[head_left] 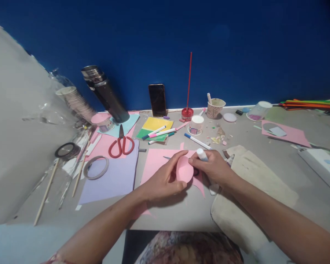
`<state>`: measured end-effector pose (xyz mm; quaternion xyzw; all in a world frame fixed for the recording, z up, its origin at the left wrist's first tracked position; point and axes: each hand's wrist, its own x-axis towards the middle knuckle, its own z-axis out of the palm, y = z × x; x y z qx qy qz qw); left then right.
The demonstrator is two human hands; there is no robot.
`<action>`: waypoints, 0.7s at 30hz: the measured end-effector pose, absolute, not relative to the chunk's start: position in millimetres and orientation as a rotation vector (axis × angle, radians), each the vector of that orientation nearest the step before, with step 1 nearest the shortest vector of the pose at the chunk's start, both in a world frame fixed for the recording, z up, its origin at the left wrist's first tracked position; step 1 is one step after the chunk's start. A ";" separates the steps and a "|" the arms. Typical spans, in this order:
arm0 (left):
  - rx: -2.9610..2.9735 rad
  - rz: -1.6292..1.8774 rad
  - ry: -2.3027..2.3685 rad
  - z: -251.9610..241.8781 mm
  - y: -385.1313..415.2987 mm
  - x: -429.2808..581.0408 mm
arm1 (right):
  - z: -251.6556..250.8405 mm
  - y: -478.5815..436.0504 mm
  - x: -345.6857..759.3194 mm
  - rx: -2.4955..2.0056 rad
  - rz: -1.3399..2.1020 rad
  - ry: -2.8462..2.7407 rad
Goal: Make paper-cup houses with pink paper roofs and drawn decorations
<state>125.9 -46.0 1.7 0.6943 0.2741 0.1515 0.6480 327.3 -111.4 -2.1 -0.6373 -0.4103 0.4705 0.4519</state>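
My left hand (165, 179) pinches a small rounded pink paper cutout (184, 169), thumb below and fingers curled over its left edge. Across from it, my right hand (213, 167) grips a white glue stick (202, 154) and touches the cutout's right edge. Both hands hover over a pink paper sheet (156, 161) lying on the grey table (181, 212). A dark object under the right fingers is too hidden to name.
Red scissors (121, 145) lie on lilac paper (112, 179); tape rolls (95, 167), wooden sticks, a black flask (106, 93), stacked cups at left. Markers (159, 132), a phone (157, 99), paper cups (195, 124), red dish with stick behind. A beige cloth (253, 176) at right.
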 end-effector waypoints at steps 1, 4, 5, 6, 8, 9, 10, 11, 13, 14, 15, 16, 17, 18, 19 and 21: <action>1.516 0.379 0.658 2.3 -46.8 127.8 | -1.5 -111.5 327.1 -1.590 1.135 -1.006; 1.338 0.490 0.792 3.1 -47.7 134.8 | -1.1 -112.2 326.5 -1.604 1.115 -1.018; 1.300 0.521 0.835 3.0 -47.3 136.8 | -1.4 -112.4 326.3 -1.600 1.128 -1.018; 1.276 0.544 0.871 2.7 -46.6 138.3 | -1.8 -112.6 326.1 -1.594 1.145 -1.011; 1.259 0.567 0.914 1.7 -45.1 139.7 | -2.7 -113.0 325.9 -1.587 1.186 -0.973; 1.251 0.576 0.921 1.1 -44.5 139.8 | -3.1 -113.3 325.9 -1.583 1.201 -0.953; 1.241 0.585 0.922 0.5 -44.1 139.6 | -3.3 -113.6 326.0 -1.574 1.210 -0.944; 1.233 0.586 0.920 -0.1 -43.8 139.2 | -3.4 -113.8 326.3 -1.560 1.214 -0.947; 1.229 0.588 0.918 -1.4 -43.7 138.3 | -3.1 -114.4 326.8 -1.532 1.213 -0.989; 1.233 0.586 0.921 -2.1 -43.8 137.9 | -2.9 -114.6 327.0 -1.524 1.206 -1.020; 1.238 0.582 0.922 -2.7 -43.7 137.6 | -2.6 -114.8 327.1 -1.527 1.194 -1.050; 1.239 0.576 0.919 -3.3 -43.5 137.3 | -2.2 -114.8 327.0 -1.538 1.178 -1.074; 1.229 0.571 0.908 -3.8 -43.1 137.1 | -1.9 -114.8 326.7 -1.553 1.155 -1.092; 1.207 0.565 0.892 -4.3 -42.4 136.9 | -1.6 -114.7 326.4 -1.567 1.133 -1.104; 1.172 0.558 0.872 -4.7 -41.6 136.9 | -1.2 -114.5 325.9 -1.576 1.114 -1.110; 1.084 0.543 0.835 -5.6 -39.6 137.1 | -0.6 -114.2 324.8 -1.588 1.092 -1.106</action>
